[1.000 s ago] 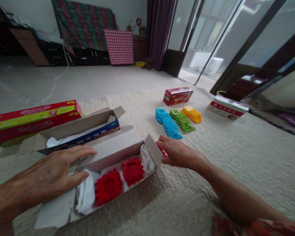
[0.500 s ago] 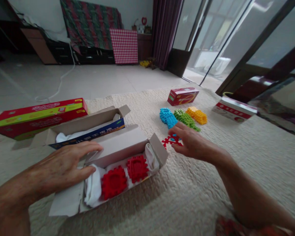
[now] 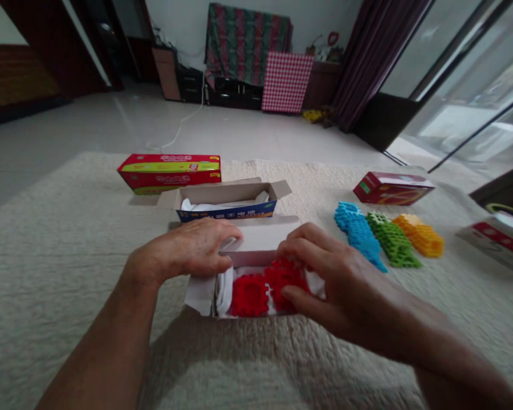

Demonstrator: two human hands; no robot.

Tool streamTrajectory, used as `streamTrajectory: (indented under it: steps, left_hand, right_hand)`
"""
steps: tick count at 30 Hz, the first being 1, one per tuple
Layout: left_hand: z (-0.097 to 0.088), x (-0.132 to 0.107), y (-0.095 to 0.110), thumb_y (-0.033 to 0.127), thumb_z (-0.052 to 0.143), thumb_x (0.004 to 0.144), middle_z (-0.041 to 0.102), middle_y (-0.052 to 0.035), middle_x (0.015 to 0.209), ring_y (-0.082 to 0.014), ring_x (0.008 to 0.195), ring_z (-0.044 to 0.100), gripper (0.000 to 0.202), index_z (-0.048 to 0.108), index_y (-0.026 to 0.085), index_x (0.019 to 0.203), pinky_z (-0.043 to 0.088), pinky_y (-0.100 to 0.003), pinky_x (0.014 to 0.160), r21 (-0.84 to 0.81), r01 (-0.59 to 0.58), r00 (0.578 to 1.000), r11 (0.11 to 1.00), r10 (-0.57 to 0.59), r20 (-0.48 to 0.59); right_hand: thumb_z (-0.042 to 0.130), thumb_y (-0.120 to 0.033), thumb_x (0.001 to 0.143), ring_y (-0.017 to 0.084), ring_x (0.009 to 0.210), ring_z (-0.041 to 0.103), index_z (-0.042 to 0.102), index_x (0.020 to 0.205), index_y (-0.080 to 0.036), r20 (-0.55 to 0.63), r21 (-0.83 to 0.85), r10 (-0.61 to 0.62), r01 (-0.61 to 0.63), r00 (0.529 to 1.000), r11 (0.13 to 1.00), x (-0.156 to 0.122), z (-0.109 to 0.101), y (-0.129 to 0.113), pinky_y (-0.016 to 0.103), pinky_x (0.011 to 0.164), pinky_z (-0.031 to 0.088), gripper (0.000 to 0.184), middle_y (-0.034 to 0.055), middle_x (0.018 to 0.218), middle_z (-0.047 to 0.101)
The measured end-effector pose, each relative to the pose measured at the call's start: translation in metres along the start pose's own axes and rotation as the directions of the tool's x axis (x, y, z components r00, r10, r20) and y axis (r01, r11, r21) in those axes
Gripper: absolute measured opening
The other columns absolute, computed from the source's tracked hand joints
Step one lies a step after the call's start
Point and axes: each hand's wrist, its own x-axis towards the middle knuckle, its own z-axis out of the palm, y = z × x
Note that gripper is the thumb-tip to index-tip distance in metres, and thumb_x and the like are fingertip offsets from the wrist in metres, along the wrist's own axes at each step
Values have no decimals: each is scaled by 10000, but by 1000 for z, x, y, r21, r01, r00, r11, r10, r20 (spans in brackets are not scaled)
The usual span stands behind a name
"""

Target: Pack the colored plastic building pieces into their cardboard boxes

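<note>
An open cardboard box [image 3: 199, 293] lies on the beige rug in front of me, with white wrapping and red gear-shaped plastic pieces [image 3: 248, 295] inside. My left hand [image 3: 192, 250] rests on the box's left flap, fingers curled over its edge. My right hand [image 3: 325, 273] reaches into the box's right end with fingers and thumb closed round a red gear piece [image 3: 284, 276].
Behind it stands a second open box [image 3: 226, 204] with a blue side and a closed red box [image 3: 170, 171]. To the right lie blue [image 3: 359, 233], green [image 3: 391, 240] and orange [image 3: 421, 234] block rows, a red carton [image 3: 391, 189] and a white-red box [image 3: 498, 242].
My right hand came back from the rug beside the blue blocks to the box and now grips a red gear there. The view has swung left and downward.
</note>
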Motion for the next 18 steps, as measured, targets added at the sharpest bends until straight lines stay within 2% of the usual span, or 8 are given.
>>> streamTrajectory:
  steps: [3, 8, 13, 18]
  left_hand:
    - [1, 1, -1, 325, 577, 770, 588, -72, 1346, -252, 1208, 550, 476, 581, 240, 1239, 422, -375, 1019, -17, -16, 1000, 1000, 16, -13]
    - [1, 2, 1, 278, 594, 744, 660, -56, 1192, -253, 1118, 586, 346, 636, 246, 1086, 446, -375, 962, -14, -22, 1000, 1000, 22, -22]
    - [1, 1, 1, 282, 585, 747, 678, -56, 1126, -252, 1078, 602, 302, 650, 241, 1039, 459, -372, 929, -2, -35, 998, 999, 35, -47]
    - [0, 1, 3, 286, 595, 742, 683, -52, 1115, -248, 1049, 615, 309, 662, 248, 1041, 470, -357, 899, 3, -23, 999, 1000, 23, -39]
  right_hand:
    - [592, -202, 856, 144, 802, 575, 590, 971, -198, 154, 10, 20, -22, 988, 1000, 16, 16, -4, 303, 691, 482, 115, 43, 1022, 564]
    - [624, -193, 830, 152, 828, 594, 585, 986, -176, 290, -47, 31, -18, 956, 999, 26, 29, 0, 297, 691, 470, 162, 60, 1071, 553]
    - [618, -174, 830, 153, 792, 607, 602, 990, -164, 352, -79, 39, -12, 935, 997, 32, 35, -7, 293, 661, 456, 161, 75, 1058, 567]
    - [636, -186, 821, 165, 849, 618, 594, 1054, -175, 333, -27, 12, -3, 943, 1000, 35, 42, -8, 303, 710, 475, 237, 79, 1102, 561]
